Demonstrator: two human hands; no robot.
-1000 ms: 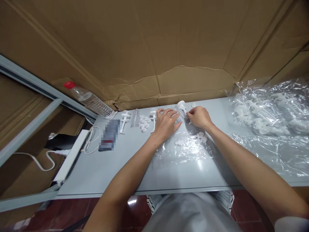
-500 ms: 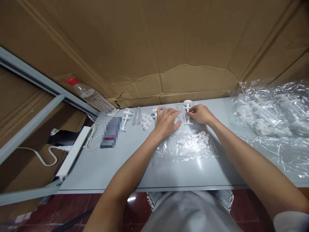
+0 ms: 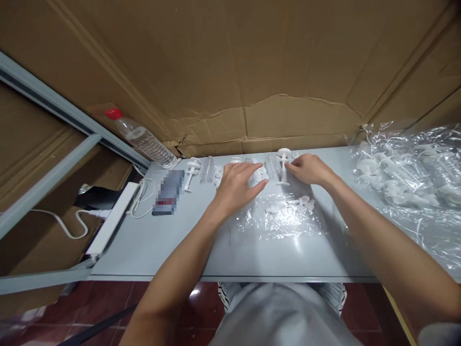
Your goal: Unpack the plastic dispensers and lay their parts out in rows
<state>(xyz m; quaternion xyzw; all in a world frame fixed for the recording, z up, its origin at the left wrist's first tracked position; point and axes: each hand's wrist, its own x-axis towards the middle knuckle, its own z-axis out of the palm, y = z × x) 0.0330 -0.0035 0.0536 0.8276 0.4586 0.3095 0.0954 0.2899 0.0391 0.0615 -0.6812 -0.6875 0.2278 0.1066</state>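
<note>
My left hand hovers low over the middle of the table, thumb and fingers apart, with nothing in its grasp. Small round white pieces lie just beyond its fingertips. At the stem of a white plunger-shaped part, the fingers of my right hand are closed together. A clear ribbed tube lies immediately left of that part. Behind my left hand, another white part is mostly covered. A flat clear plastic bag with several small white pieces lies nearer to me.
Large clear bags of white parts fill the right side. To the left are another white plunger-shaped part, a clear tube, a pixelated dark object, a red-capped bottle and a power strip. Cardboard stands behind.
My left hand has drawn left, away from the clear tube, uncovering round white pieces. My right hand stays at the plunger-shaped part. The whole view has shifted slightly.
</note>
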